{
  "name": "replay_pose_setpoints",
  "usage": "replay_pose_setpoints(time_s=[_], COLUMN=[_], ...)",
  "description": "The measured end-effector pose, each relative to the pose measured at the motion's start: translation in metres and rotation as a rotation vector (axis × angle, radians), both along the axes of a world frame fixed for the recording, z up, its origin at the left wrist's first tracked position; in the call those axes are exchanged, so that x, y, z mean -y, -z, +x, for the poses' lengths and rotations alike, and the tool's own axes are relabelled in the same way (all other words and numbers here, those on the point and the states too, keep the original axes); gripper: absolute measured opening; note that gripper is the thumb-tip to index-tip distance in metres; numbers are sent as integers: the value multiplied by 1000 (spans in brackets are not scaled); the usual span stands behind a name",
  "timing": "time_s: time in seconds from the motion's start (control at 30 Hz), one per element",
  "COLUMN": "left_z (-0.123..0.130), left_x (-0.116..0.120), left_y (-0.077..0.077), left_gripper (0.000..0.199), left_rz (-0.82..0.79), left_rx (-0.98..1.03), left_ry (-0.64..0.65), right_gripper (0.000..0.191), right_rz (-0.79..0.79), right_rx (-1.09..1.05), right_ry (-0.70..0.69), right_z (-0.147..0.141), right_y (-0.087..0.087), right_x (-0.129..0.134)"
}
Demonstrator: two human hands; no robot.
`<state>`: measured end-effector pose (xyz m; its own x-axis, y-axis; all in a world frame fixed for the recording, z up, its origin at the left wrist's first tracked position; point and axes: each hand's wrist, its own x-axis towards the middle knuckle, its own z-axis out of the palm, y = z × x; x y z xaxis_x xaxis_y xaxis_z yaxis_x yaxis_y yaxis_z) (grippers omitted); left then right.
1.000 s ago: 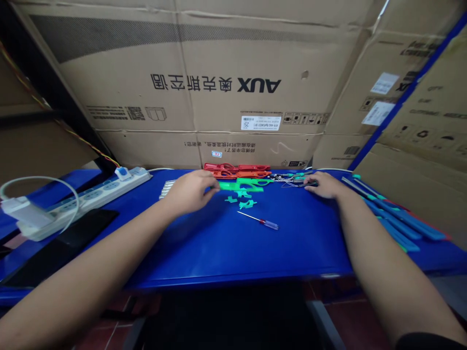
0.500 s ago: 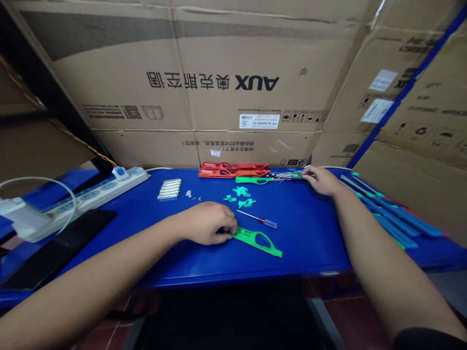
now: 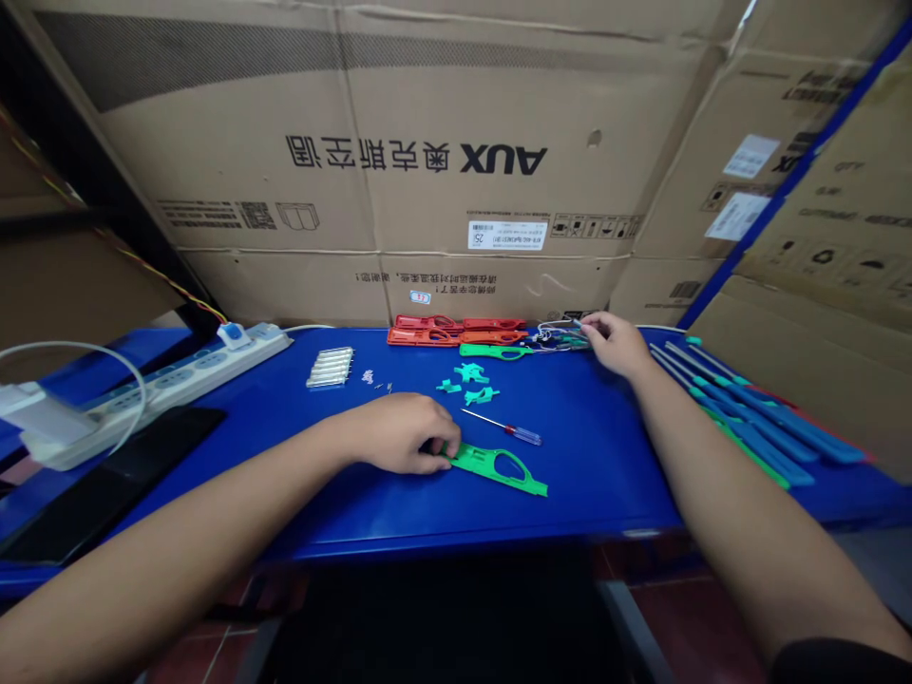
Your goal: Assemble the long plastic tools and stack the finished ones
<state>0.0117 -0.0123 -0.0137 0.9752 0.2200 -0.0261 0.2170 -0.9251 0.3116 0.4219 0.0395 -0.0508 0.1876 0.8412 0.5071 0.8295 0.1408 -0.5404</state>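
My left hand (image 3: pixel 409 435) is closed on the left end of a green plastic handle shell (image 3: pixel 495 465), which lies near the table's front edge. At the back right, my right hand (image 3: pixel 617 342) pinches a small piece with thin wires at the edge of a wired parts pile (image 3: pixel 560 337); the piece's exact kind is hard to make out. Just behind the green shell lies a screwdriver (image 3: pixel 523 435) with a clear handle. Several teal plastic pieces (image 3: pixel 474 373) sit beyond it. Red handle shells (image 3: pixel 427 332) and another green shell (image 3: pixel 491 351) lie along the back.
Silvery cylindrical parts (image 3: pixel 332 368) stand in a row at left, beside small screws (image 3: pixel 385 387). A white power strip (image 3: pixel 185 380) and a black flat object (image 3: pixel 114 480) lie far left. Blue strips (image 3: pixel 769 418) are at right. A cardboard wall (image 3: pixel 427 95) rises behind the blue table (image 3: pixel 342 532).
My right hand has shifted slightly left and lifted a little, raising white wires from the pile. My left hand and the green shell have hardly moved.
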Motion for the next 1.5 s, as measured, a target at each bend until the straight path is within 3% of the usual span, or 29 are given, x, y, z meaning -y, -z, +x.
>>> replay_pose_setpoints(time_s=[0.6, 0.93, 1.07, 1.13, 1.2, 1.33, 1.4, 1.5], left_z=[0, -2, -6, -6, -5, 0, 1, 3], left_x=[0, 0, -6, -9, -10, -3, 2, 6], left_y=[-1, -8, -13, -10, -5, 4, 5, 4], left_gripper=[9, 11, 27, 35, 45, 50, 42, 27], left_rz=[-30, 3, -46, -195, -504, -1133, -1279, -1261], left_rx=[40, 11, 224, 322, 335, 210, 149, 140], left_ry=[9, -51, -251, -399, -463, -389, -357, -361], right_gripper=[30, 32, 25, 18, 11, 11, 12, 13], right_rz=[1, 5, -1, 40, 72, 100, 112, 57], right_rx=[-210, -219, -152, -105, -55, 34, 61, 112], right_ry=[-145, -329, -539, -684, -786, -901, -940, -1011], right_z=[0, -46, -79, -95, -109, -124, -126, -125], right_y=[-2, -31, -45, -51, -55, -60, -61, -63], right_x=[5, 37, 64, 76, 86, 98, 101, 102])
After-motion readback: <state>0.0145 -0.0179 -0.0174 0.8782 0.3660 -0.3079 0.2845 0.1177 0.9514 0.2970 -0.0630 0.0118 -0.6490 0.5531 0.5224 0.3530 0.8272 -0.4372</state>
